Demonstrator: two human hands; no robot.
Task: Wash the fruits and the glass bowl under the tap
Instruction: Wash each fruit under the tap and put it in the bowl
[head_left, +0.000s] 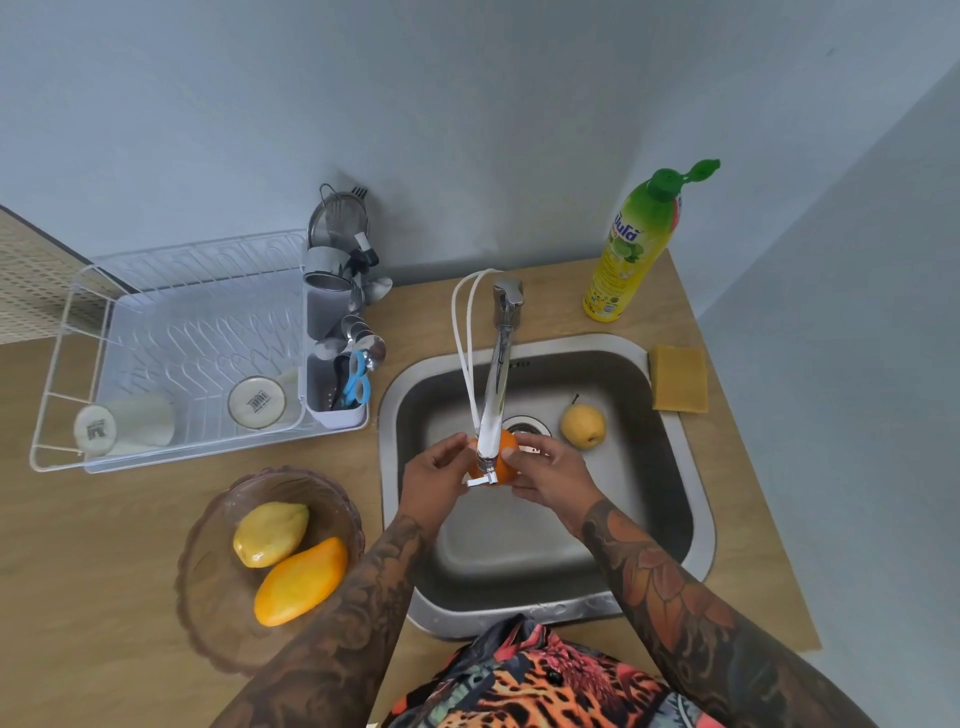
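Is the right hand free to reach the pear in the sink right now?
Probably not yet. The right hand and left hand both hold the orange under the tap. The pear lies just beyond the right hand, nothing between them, so once it lets go the way looks open.

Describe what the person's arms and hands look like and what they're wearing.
Both forearms are bare and covered in dense tattoos, the right one showing large orange floral shapes. The left hand and right hand wear no gloves or visible rings. The shirt has a bright orange leopard-style print.
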